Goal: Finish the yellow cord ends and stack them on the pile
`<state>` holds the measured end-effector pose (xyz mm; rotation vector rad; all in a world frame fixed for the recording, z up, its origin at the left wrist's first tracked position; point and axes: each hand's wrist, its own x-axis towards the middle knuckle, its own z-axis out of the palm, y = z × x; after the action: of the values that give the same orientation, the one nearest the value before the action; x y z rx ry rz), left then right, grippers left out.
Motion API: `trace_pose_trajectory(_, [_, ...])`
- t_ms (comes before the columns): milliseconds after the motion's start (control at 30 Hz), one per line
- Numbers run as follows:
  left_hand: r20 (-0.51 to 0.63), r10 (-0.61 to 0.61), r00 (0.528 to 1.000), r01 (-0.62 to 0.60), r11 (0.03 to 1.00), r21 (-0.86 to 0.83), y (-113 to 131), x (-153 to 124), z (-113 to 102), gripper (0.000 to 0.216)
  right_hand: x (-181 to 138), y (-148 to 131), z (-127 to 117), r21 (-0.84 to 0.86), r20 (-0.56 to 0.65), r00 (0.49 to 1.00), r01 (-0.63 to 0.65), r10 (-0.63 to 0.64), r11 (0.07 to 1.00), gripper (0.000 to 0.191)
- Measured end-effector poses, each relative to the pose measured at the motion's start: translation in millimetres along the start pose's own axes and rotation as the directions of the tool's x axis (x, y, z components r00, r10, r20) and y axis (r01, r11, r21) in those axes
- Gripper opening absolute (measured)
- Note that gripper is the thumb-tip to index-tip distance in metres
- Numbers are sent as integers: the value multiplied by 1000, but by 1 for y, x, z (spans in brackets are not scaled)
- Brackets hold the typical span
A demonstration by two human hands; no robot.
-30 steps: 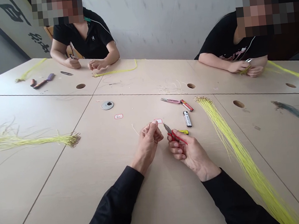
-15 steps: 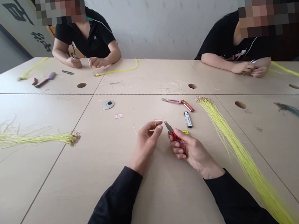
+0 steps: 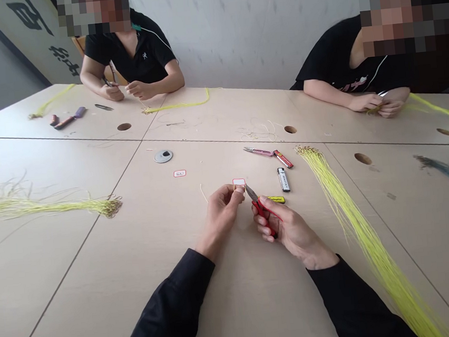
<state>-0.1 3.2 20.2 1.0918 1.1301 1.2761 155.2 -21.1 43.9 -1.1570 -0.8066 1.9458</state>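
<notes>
Watching through the head view, I see the left hand (image 3: 223, 216) and right hand (image 3: 292, 231) close together over the pale bench (image 3: 78, 257). The left fingers (image 3: 235, 189) are pressed together on a small white tag (image 3: 239, 182) with a red border, holding it just above the bench beside the tips of the red-handled snips (image 3: 263, 212). The right fingers (image 3: 267, 222) are curled around those handles, and the steel blades (image 3: 251, 193) point at the tag. I cannot tell whether the blades are open.

I judge the tag to be very light and flimsy, so a pinch at its edge seems safest. The snips look light and springy, and are best held by the handles.

Nearest the hands lie a loose pale thread (image 3: 203, 193), a yellow packet (image 3: 275, 199), a white lighter (image 3: 283, 180), a red-and-black lighter (image 3: 283, 158) and pink scissors (image 3: 258, 151). A yellow cord bundle (image 3: 356, 219) runs along the right, and another (image 3: 45, 208) lies left. Another small tag (image 3: 179, 173) sits further up the bench. The white lighter and yellow packet carry lettering, but I cannot read it. Two co-workers' hands (image 3: 377, 105) work at the far side.
</notes>
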Motion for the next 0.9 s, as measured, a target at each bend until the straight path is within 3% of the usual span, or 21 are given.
trace_pose_trajectory(333, [-16,25,1000,-24,999,37,-5,0,-1,32,-3,-1,-4,-153,-17,998,61,-64,986,38])
trace_pose_trajectory(500, [-5,18,1000,-18,998,-64,-3,1,-2,27,-5,-6,-7,38,-78,971,228,-224,973,28])
trace_pose_trajectory(600, [64,14,998,-5,990,-144,1,1,-2,25,-4,-7,-6,100,-107,955,289,-278,952,26])
trace_pose_trajectory(733, [156,-18,988,45,984,-171,1,-1,2,31,0,-1,-2,-76,-112,945,301,-308,951,32])
trace_pose_trajectory(900, [127,-35,991,53,988,-143,-5,-2,7,31,5,5,1,-124,-134,929,331,-346,936,29])
